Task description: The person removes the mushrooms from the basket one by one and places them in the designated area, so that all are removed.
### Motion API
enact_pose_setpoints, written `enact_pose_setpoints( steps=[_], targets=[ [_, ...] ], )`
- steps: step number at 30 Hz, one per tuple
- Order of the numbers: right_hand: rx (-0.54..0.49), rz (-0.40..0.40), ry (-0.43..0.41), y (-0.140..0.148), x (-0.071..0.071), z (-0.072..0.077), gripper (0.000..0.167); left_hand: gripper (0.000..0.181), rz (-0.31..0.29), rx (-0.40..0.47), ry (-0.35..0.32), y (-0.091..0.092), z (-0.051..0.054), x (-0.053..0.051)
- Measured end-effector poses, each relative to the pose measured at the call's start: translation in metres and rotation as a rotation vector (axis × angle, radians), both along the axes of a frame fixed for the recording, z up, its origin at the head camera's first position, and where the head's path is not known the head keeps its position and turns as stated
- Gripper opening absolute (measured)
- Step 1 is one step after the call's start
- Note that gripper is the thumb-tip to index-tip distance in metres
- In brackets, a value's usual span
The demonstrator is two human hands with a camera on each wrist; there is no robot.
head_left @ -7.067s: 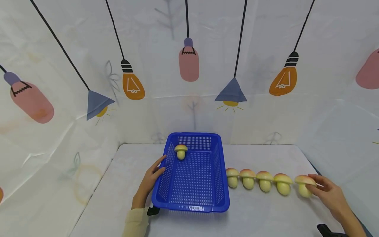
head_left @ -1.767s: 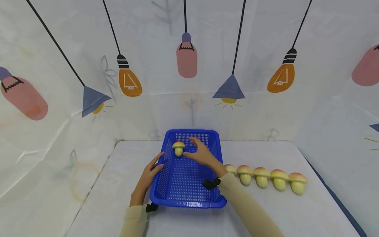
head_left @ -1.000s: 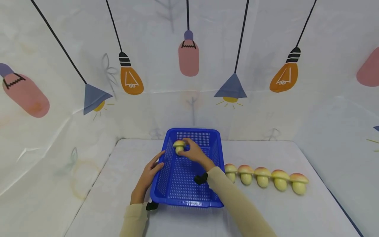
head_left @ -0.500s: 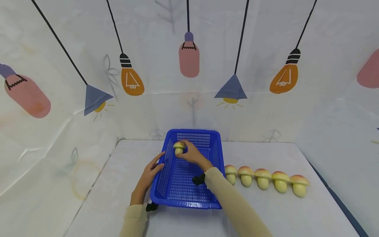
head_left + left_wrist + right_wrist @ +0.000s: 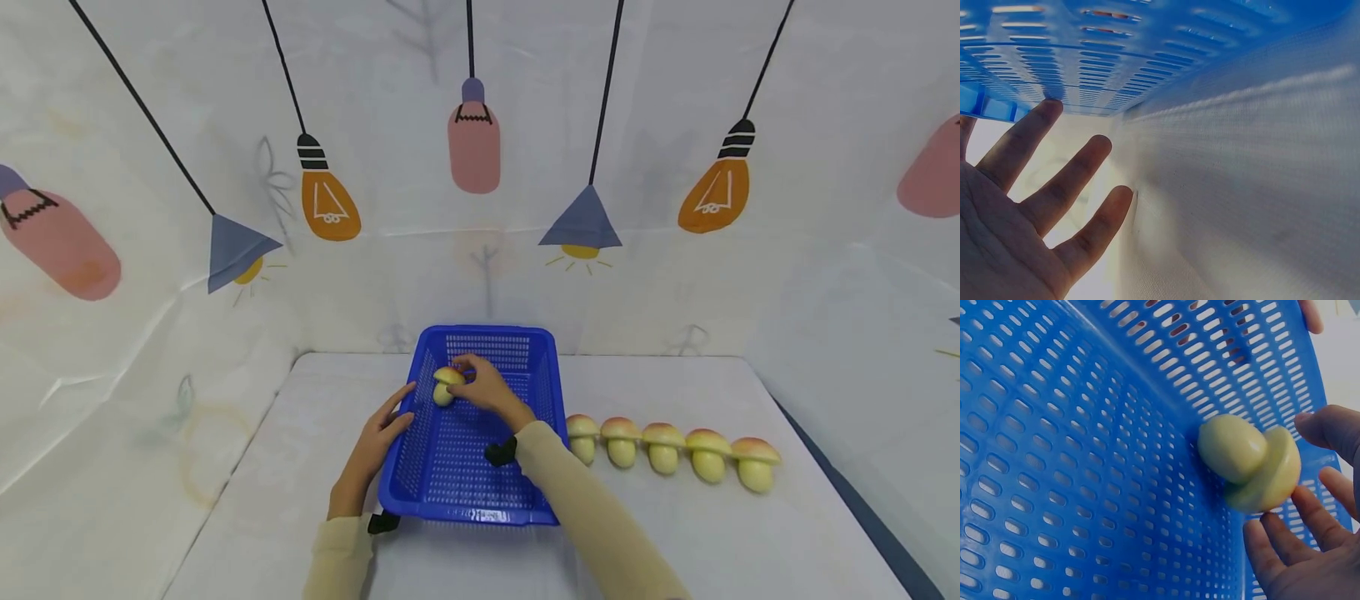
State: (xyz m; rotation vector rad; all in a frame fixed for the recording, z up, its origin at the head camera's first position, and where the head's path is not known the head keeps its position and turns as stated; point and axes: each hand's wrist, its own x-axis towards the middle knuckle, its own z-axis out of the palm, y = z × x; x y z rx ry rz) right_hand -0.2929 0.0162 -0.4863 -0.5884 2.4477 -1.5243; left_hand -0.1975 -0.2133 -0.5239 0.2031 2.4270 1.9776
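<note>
A blue perforated plastic basket (image 5: 487,510) stands on the white table. Inside it, near the far left corner, a toy mushroom (image 5: 444,393) with a yellow and reddish cap leans tilted. My right hand (image 5: 486,388) reaches in from the right. In the right wrist view its loosely spread fingers (image 5: 1275,540) are at the mushroom's cap, and the thumb lies near the cap's edge without a visible grip. My left hand (image 5: 372,443) rests against the basket's left side. Its spread, straight fingers show under the basket wall in the left wrist view.
Several similar toy mushrooms (image 5: 663,448) stand in a row right of the basket, the nearest one close to its wall. The white table (image 5: 675,533) ends at a patterned backdrop (image 5: 645,292) behind and at the sides.
My right hand went from the row's right end into the basket, took the mushroom there between thumb and fingers, then loosened. The mushroom now tilts, slightly nearer and leftward. My left hand stays.
</note>
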Motion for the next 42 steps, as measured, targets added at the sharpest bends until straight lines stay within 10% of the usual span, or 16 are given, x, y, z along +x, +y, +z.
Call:
enact_pose_setpoints(
  steps=[42],
  targets=[
    [0.101,0.043,-0.045,-0.007,0.011,-0.010,0.043,0.054,0.004,-0.002,-0.002,0.002,-0.001,0.001]
  ],
)
